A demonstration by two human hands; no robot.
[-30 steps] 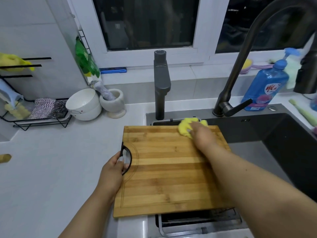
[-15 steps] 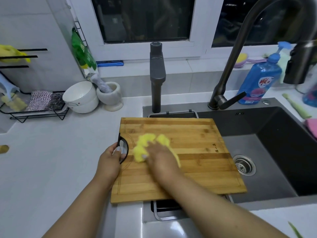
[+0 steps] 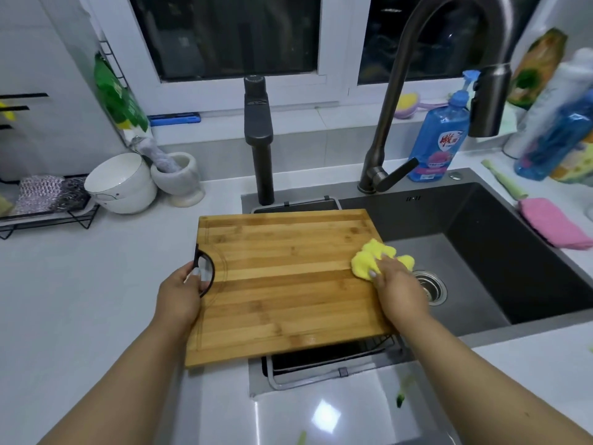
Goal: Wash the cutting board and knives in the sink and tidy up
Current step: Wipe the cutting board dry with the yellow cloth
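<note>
A bamboo cutting board lies flat across the left end of the dark sink, partly on the white counter. My left hand grips the board's black handle ring at its left edge. My right hand holds a yellow cloth and presses it on the board's right edge, above the sink drain. No knife is in view.
A tall dark faucet and a blue soap bottle stand behind the sink. A pink cloth lies on the right counter. White bowls, a mortar and a wire rack sit at the left. Green scraps lie on the front counter.
My right hand swept the yellow cloth from the board's far edge to its left middle, then over to its right edge. My left hand kept hold of the handle.
</note>
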